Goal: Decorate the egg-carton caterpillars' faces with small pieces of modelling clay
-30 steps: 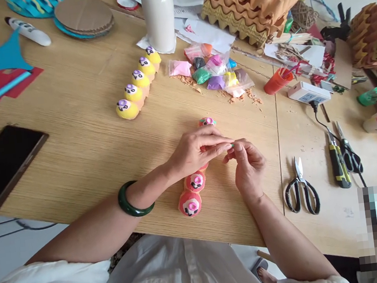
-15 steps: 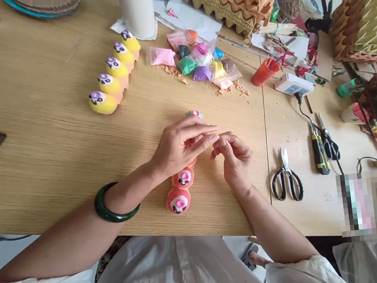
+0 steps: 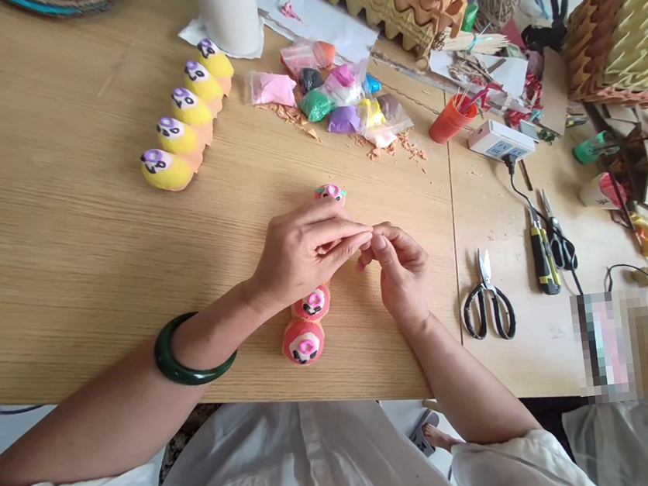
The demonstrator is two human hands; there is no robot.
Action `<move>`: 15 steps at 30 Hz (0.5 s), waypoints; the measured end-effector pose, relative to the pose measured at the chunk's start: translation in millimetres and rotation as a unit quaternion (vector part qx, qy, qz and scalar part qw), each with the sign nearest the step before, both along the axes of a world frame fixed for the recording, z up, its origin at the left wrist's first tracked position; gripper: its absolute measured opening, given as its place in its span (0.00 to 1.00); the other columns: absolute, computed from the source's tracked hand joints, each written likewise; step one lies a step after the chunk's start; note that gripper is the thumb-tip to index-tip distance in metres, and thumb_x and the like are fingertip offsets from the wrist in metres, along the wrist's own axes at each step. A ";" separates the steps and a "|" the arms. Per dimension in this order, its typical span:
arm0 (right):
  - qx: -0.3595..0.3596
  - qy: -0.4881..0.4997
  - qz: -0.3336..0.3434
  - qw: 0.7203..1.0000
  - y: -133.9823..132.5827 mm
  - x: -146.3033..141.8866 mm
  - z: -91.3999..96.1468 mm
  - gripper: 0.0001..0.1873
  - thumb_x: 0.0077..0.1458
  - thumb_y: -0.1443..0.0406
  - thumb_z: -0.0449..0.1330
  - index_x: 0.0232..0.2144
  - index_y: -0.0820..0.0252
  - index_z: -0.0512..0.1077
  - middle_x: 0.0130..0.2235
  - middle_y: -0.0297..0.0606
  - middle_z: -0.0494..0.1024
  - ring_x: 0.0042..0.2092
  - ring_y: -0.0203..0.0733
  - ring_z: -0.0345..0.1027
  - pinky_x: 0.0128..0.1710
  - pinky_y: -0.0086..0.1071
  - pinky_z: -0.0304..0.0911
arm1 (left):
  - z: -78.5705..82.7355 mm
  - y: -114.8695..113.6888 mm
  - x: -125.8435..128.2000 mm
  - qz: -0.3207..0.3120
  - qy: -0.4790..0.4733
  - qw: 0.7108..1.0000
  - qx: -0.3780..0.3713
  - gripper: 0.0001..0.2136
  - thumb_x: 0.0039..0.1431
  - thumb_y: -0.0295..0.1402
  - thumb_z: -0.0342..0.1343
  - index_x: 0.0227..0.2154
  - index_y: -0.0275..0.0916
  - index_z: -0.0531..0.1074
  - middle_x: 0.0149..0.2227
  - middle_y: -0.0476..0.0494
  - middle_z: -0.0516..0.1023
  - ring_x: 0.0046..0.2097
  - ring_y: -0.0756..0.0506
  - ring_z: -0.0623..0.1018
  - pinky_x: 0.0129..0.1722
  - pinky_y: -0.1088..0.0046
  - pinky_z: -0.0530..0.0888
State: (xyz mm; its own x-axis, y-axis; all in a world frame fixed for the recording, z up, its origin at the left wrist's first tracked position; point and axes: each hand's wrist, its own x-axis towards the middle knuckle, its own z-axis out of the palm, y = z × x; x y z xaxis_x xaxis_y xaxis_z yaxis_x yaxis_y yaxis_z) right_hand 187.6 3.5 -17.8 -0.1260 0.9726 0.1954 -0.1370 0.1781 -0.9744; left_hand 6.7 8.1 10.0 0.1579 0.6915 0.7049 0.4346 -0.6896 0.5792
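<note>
My left hand [image 3: 315,244] and my right hand [image 3: 400,265] meet at the fingertips above the table. Thumb and fingers are pinched together on each hand. Whatever lies between them is too small to make out. Below my left hand runs a row of red egg-carton cups [image 3: 303,342] with white faces, pink rings and black marks; my hand hides its middle. The far cup [image 3: 330,193] of this row has green bits at its sides. Farther back on the left stands a similar yellow row [image 3: 167,169] with purple rings and black marks.
Bags of coloured clay [image 3: 317,105] lie at the back among brown crumbs. To the right are an orange cup of sticks [image 3: 453,119], a power strip [image 3: 500,140], scissors [image 3: 488,302] and a cutter [image 3: 544,257]. Egg trays [image 3: 402,0] are stacked behind. Another person sits at the right.
My left fingers have drawn together, and their tips now meet my right fingertips in a tighter pinch. The view has shifted slightly; the table items stay where they were.
</note>
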 end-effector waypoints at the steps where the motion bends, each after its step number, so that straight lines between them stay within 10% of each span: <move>1: -0.006 0.008 0.001 1.000 0.1 0.3 -0.7 0.11 0.65 0.54 0.68 0.35 0.53 0.81 0.32 0.31 0.76 0.28 0.31 0.67 0.29 0.28 0.70 | -1.0 0.0 0.1 -0.003 0.003 1.000 -0.003 0.06 0.70 0.31 0.63 0.40 0.40 0.85 0.33 0.49 0.83 0.35 0.52 0.81 0.39 0.79 0.76; 15: -0.031 0.027 -0.013 0.999 0.0 -1.7 4.5 0.12 0.64 0.55 0.69 0.32 0.54 0.79 0.29 0.28 0.73 0.26 0.29 0.66 0.27 0.27 0.68 | -5.5 2.0 -1.4 -0.009 -0.013 0.999 -0.039 0.09 0.69 0.36 0.66 0.46 0.40 0.85 0.36 0.48 0.84 0.29 0.54 0.75 0.32 0.79 0.74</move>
State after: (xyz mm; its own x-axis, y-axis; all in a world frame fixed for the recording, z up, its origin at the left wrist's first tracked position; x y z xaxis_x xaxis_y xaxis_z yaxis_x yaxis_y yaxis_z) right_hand 185.9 3.5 -13.2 -0.0920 0.9858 0.1407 -0.1859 0.1218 -0.9750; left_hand 5.4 10.1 4.5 0.1533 0.7422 0.6525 0.4066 -0.6491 0.6429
